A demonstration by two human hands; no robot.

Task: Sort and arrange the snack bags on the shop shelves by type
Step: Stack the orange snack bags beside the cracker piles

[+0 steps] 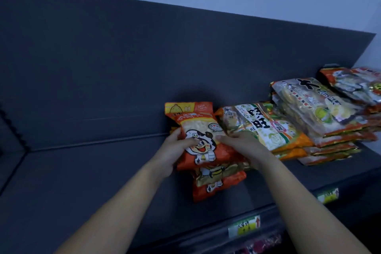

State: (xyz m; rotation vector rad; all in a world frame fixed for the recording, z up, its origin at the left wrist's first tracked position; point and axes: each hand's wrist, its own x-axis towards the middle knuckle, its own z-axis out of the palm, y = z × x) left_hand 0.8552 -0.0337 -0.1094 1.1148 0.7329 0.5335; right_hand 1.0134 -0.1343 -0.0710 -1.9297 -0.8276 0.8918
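The orange plastic snack bag with a cartoon face [203,130] lies atop a pile of matching orange bags [218,185] on the dark grey shelf [92,171]; its long axis runs away from the person; the left hand [175,150] grips its left edge, the right hand [241,144] its right edge, equally near, both forearms outstretched; a stack of green-and-white bags [268,128] sits just right of it.

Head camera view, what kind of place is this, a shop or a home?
Most likely a shop: a long dark shelf with price labels on its front edge, snack bags stacked in piles by type, and left hand and right hand gripping an orange bag.
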